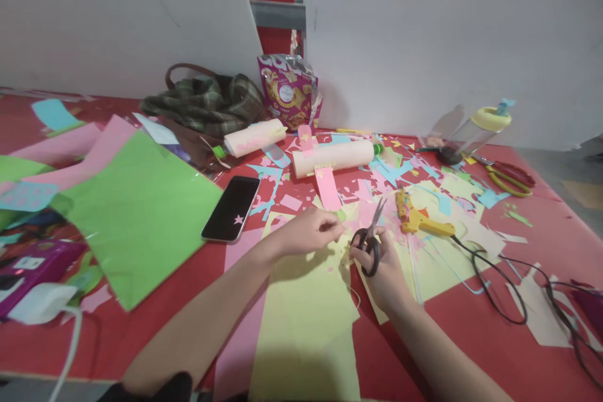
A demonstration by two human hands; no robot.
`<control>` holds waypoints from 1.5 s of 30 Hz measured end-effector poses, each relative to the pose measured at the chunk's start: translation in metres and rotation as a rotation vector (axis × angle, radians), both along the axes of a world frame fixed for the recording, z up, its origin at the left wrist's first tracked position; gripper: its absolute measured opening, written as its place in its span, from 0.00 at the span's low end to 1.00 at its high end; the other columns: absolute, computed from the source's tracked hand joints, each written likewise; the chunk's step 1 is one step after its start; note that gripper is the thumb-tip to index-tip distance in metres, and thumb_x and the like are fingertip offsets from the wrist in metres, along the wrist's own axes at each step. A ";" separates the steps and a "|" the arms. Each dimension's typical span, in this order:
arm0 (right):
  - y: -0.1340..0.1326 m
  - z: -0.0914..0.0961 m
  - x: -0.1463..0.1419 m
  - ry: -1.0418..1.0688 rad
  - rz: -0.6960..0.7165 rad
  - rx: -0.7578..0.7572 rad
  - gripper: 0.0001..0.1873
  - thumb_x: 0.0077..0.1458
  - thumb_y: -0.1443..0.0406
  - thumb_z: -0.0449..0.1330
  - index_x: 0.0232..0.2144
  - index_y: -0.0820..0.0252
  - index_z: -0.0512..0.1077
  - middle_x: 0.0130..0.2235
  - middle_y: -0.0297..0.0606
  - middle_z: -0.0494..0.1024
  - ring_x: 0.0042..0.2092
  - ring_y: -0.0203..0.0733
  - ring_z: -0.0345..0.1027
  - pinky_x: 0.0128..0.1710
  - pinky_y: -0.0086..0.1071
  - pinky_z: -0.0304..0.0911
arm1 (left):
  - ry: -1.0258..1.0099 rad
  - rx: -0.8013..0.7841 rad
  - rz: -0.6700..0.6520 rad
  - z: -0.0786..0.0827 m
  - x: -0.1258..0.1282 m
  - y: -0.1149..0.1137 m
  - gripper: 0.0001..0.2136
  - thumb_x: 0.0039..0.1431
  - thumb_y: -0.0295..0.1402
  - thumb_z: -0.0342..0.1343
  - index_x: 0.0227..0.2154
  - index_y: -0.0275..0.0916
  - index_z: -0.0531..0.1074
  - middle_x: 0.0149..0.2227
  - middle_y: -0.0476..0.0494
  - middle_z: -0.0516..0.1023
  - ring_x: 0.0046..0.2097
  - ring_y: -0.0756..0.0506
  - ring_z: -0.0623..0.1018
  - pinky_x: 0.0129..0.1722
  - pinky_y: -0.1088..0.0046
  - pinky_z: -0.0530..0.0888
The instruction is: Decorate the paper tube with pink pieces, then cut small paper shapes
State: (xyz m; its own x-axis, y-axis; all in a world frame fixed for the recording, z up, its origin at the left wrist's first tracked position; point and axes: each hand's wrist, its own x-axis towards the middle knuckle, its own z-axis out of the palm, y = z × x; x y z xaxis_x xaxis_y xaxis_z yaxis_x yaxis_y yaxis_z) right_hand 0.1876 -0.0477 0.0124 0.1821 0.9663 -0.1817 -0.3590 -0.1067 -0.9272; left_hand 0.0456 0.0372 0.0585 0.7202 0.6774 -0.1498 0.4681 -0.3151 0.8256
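My right hand (384,267) grips a pair of scissors (374,226) by the black handles, with the blades pointing up and away from me. My left hand (311,230) is just left of them, its fingers pinched together; anything between them is too small to make out. Both hands are over pale yellow paper (301,326), where tiny scraps lie. Beyond the hands, a cream paper-wrapped roll (339,158) with a green cap lies on its side, with pink strips on it. A phone (232,208) with a pink star on its screen lies left of my left hand.
A yellow glue gun (424,220) with a black cable lies to the right. Green sheets (146,207) and a purple power strip (42,267) are on the left. Behind stand a snack bag (289,94) and a clear bottle (475,132), near red-and-yellow-handled pliers (511,179).
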 end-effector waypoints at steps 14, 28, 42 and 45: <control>-0.004 0.007 -0.004 0.070 0.405 0.062 0.19 0.42 0.51 0.57 0.30 0.55 0.57 0.31 0.35 0.63 0.30 0.37 0.57 0.32 0.32 0.54 | -0.072 -0.022 0.136 0.019 -0.020 0.010 0.13 0.52 0.38 0.44 0.18 0.35 0.61 0.18 0.54 0.59 0.22 0.55 0.60 0.22 0.80 0.57; -0.008 0.006 0.000 0.059 0.543 0.126 0.23 0.40 0.49 0.57 0.34 0.53 0.57 0.34 0.37 0.64 0.34 0.41 0.59 0.34 0.33 0.54 | -0.027 -0.003 0.036 0.020 -0.016 0.007 0.13 0.52 0.36 0.43 0.18 0.34 0.62 0.18 0.53 0.60 0.22 0.55 0.60 0.22 0.80 0.56; -0.009 0.010 0.000 0.035 0.563 0.112 0.22 0.40 0.48 0.56 0.33 0.53 0.57 0.34 0.37 0.64 0.35 0.42 0.59 0.35 0.33 0.54 | 0.009 0.003 -0.006 0.019 -0.016 0.006 0.13 0.51 0.36 0.43 0.16 0.36 0.56 0.18 0.54 0.51 0.21 0.55 0.54 0.21 0.79 0.51; -0.008 0.010 0.000 0.030 0.565 0.112 0.22 0.40 0.48 0.56 0.33 0.53 0.57 0.34 0.37 0.64 0.35 0.42 0.59 0.35 0.34 0.54 | 0.007 0.009 -0.001 0.020 -0.015 0.006 0.13 0.51 0.36 0.43 0.15 0.36 0.55 0.17 0.54 0.51 0.21 0.55 0.54 0.20 0.79 0.51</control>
State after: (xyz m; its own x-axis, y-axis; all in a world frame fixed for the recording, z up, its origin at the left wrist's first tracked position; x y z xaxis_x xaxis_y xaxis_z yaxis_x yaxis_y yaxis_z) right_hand 0.1880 -0.0561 0.0227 -0.3721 0.9256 -0.0700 -0.3009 -0.1916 -0.9342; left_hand 0.0304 0.0430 0.0787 0.7200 0.6779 -0.1484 0.4734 -0.3234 0.8193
